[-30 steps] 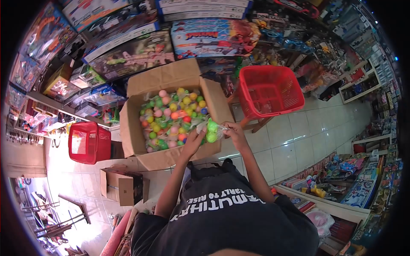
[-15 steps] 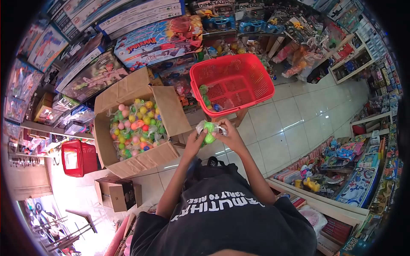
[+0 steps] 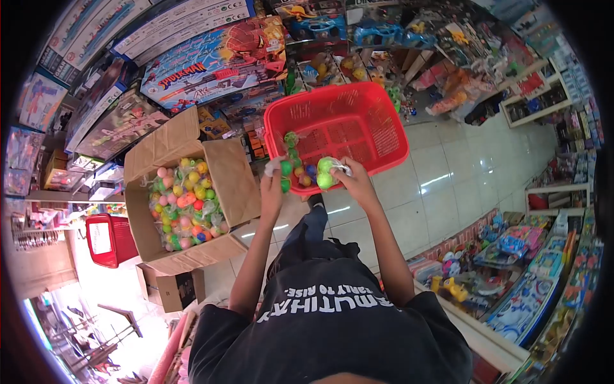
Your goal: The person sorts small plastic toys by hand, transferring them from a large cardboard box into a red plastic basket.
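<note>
My left hand (image 3: 271, 192) is closed on a clear plastic bag of green balls (image 3: 286, 169) at the left front corner of the red basket (image 3: 400, 150). In my right hand (image 3: 356, 182) is a clear bag of light green balls (image 3: 325, 173), pinched by its gathered end and held over the basket's front rim. Inside the basket, several green balls (image 3: 293, 152) and a few orange and blue ones (image 3: 307, 173) lie along the left side. To the left stands an open cardboard box (image 3: 231, 182), full of bagged colourful balls (image 3: 185, 205).
Boxed toys, including a Spiderman box (image 3: 214, 64), are stacked behind the basket and cardboard box. Another red basket (image 3: 118, 238) and a small carton (image 3: 174, 291) stand at the left. A toy display (image 3: 495, 269) is at the right, beside the tiled floor (image 3: 441, 173).
My hands have moved apart from one bundle of green balls, each now with its own bag. The right one has come over the basket's front edge. My view has shifted slightly.
</note>
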The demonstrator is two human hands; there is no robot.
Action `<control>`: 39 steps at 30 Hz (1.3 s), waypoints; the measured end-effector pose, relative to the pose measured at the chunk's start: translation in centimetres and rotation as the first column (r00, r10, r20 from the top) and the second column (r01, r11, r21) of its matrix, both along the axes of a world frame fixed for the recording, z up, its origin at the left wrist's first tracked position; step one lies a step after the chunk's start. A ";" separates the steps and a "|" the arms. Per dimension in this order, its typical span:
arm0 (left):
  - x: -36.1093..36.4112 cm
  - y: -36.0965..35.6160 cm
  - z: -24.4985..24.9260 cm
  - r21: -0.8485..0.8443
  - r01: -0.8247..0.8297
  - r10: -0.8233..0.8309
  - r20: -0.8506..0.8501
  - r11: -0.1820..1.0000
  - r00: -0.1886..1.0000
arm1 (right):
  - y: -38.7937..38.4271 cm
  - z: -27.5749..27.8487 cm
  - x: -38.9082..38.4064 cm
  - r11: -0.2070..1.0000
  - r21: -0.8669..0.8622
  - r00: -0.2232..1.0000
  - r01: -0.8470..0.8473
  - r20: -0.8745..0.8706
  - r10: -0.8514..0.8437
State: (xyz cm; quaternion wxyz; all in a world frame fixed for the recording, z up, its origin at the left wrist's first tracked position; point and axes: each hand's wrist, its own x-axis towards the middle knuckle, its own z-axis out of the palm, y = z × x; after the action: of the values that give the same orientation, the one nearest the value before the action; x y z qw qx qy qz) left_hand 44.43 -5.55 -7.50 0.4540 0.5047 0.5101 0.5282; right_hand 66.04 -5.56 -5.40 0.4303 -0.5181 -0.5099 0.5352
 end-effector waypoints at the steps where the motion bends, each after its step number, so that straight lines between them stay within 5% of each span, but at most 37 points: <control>1: 0.2 1.0 0.5 -0.047 -0.034 0.036 0.049 0.998 0.998 | 2.0 -1.1 0.5 0.998 -0.042 0.995 -0.051 0.081 0.054; 2: 0.2 2.1 0.0 -0.055 -0.051 0.054 0.053 0.997 0.997 | 4.0 -2.2 0.7 0.996 -0.050 0.994 -0.068 0.085 0.072; 4: 0.2 4.0 -0.3 0.027 -0.163 0.164 -0.053 0.986 0.985 | 7.3 -4.1 0.6 0.982 0.028 0.880 -0.189 0.448 0.156; 6: 0.5 4.8 0.2 -0.064 -0.200 0.203 0.045 0.978 0.978 | 9.7 -6.5 0.1 0.974 -0.063 0.887 -0.219 0.402 0.226; 8: 0.8 6.1 -0.5 0.044 -0.238 0.241 -0.065 0.970 0.968 | 12.0 -11.7 -0.2 0.948 -0.026 0.893 -0.318 0.329 0.309; 9: 0.9 6.7 -1.0 0.043 -0.255 0.257 -0.062 0.966 0.964 | 13.1 -13.3 -0.4 0.932 -0.058 0.801 -0.358 0.494 0.339; 13: 0.7 7.4 -2.1 -0.039 -0.260 0.262 0.032 0.965 0.965 | 14.7 -16.0 -2.3 0.908 -0.276 0.764 -0.314 0.494 0.415; 15: 0.5 7.5 -2.2 -0.078 -0.285 0.291 0.069 0.955 0.954 | 15.0 -18.5 -3.0 0.842 -0.427 0.881 -0.331 0.180 0.438; 17: 0.5 7.4 -2.2 -0.085 -0.285 0.290 0.057 0.955 0.955 | 14.8 -20.6 -3.1 0.852 -0.270 0.809 -0.448 0.282 0.515; 19: 1.0 7.6 -1.7 -0.079 -0.312 0.316 0.046 0.947 0.948 | 14.6 -19.5 -3.0 0.818 -0.122 0.727 -0.563 0.398 0.560; 21: 1.1 7.5 -1.7 -0.074 -0.340 0.343 0.032 0.937 0.939 | 14.6 -18.7 -2.7 0.757 -0.283 0.683 -0.589 0.326 0.654; 28: 2.1 7.3 -0.1 -0.067 -0.316 0.308 -0.106 0.947 0.946 | 16.1 -17.2 -1.5 0.719 -0.380 0.722 -0.582 0.166 0.672; 31: 3.5 7.6 0.9 -0.064 -0.316 0.309 -0.099 0.947 0.946 | 17.1 -14.4 -0.5 0.778 -0.234 0.682 -0.583 0.379 0.626; 33: 4.7 8.1 0.6 -0.081 -0.319 0.313 -0.085 0.944 0.946 | 17.0 -12.3 0.5 0.873 -0.149 0.849 -0.464 0.208 0.487; 34: 5.3 8.5 0.0 -0.115 -0.285 0.283 -0.036 0.952 0.959 | 16.9 -11.7 1.1 0.876 -0.154 0.852 -0.457 0.209 0.481; 36: 6.4 9.1 -2.3 -0.147 -0.244 0.249 0.016 0.959 0.968 | 17.0 -10.4 2.2 0.839 -0.107 0.846 -0.534 -0.082 0.528; 39: 8.1 9.9 -6.5 -0.233 -0.039 0.084 0.188 0.972 0.979 | 15.8 -5.5 2.3 0.839 -0.145 0.852 -0.524 -0.090 0.516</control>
State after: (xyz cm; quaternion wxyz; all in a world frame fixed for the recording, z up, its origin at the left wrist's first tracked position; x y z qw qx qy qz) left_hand 52.55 4.37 -13.97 0.5403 0.3787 0.5355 0.5271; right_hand 68.36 10.28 -10.89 0.2367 -0.3811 -0.5753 0.6839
